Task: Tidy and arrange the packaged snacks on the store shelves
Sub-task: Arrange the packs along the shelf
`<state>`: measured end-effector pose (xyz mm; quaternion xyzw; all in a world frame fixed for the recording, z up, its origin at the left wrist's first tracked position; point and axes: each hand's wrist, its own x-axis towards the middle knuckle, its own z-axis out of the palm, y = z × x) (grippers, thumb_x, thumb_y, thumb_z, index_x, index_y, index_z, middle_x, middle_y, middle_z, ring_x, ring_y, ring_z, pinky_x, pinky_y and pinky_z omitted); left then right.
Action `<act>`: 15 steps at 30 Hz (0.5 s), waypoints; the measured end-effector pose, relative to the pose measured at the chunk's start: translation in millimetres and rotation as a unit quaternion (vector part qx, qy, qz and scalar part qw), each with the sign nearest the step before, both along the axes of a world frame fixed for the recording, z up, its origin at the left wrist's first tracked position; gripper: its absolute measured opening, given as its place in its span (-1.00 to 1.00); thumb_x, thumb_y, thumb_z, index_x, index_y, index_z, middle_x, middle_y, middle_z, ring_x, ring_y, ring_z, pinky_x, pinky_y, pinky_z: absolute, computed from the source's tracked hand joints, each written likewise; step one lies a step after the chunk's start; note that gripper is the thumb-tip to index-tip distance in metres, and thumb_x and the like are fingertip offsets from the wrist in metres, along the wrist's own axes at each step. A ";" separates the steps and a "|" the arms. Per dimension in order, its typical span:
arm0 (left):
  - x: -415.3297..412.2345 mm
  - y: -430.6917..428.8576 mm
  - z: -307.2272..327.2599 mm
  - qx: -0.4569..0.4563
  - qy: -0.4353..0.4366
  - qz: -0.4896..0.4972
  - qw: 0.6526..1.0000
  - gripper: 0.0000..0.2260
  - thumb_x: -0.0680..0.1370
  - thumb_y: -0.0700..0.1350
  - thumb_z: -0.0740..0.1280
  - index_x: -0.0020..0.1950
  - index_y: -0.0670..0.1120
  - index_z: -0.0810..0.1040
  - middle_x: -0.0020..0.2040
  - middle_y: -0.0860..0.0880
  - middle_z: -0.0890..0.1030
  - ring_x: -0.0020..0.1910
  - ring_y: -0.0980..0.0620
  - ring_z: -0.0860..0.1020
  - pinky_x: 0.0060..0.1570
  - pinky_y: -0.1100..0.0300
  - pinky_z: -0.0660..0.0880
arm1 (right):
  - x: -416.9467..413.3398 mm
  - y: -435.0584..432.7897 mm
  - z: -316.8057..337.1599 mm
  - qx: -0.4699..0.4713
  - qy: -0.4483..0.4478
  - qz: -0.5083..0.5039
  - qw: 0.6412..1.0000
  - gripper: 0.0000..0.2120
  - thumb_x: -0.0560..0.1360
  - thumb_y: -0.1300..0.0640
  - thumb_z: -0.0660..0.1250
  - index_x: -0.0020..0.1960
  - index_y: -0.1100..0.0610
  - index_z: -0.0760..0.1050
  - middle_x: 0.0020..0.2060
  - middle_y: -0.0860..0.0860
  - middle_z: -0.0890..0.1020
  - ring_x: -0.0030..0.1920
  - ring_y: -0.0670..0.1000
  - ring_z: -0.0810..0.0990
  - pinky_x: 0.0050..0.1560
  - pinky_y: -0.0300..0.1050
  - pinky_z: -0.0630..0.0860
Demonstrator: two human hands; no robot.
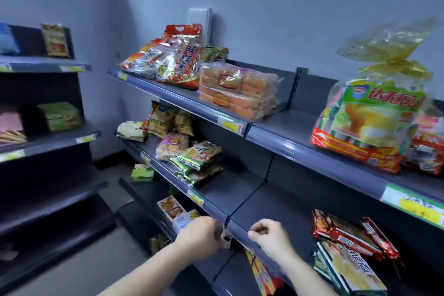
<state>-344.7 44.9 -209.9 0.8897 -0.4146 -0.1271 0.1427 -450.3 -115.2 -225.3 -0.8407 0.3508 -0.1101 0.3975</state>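
A plain pale blue-grey wall (288, 7) fills the upper frame. A white rectangular plastic box (199, 21) is mounted on it at upper centre. Grey floor (79, 271) shows at lower left.

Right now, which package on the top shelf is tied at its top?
The big green-and-yellow bag at the right, gathered under a gold bow; the orange cake pack and red bags have none.

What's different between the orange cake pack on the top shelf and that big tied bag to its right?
The orange cake pack lies flat; the big tied bag stands upright. The pack is a low block in clear wrap; the bag is taller, printed green, yellow and red. The bag's top is gathered under a gold frill; the pack has none. Both sit on the top shelf.
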 end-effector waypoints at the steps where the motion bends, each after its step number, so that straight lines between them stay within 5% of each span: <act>1: 13.0 12.1 0.6 -0.005 -0.004 0.010 1.000 -0.77 0.53 -0.01 0.28 0.11 -0.06 0.58 0.08 -0.07 0.59 0.12 -0.09 0.54 -0.02 0.14 0.46 | 14.5 9.1 0.4 0.000 -0.004 0.007 1.000 -0.82 0.38 0.19 0.44 -0.33 -0.01 0.52 -0.38 -0.12 0.59 -0.30 -0.11 0.53 -0.28 -0.29 0.40; 15: 193.7 64.1 -28.7 -0.050 0.016 0.098 0.994 -0.68 0.52 0.05 0.32 0.26 0.06 0.55 0.20 0.07 0.57 0.17 0.04 0.52 0.07 0.19 0.49 | 206.3 42.8 -16.1 0.031 0.001 0.023 0.999 -0.90 0.42 0.01 0.42 -0.16 0.03 0.60 -0.22 -0.13 0.65 -0.13 -0.04 0.60 -0.09 -0.14 0.51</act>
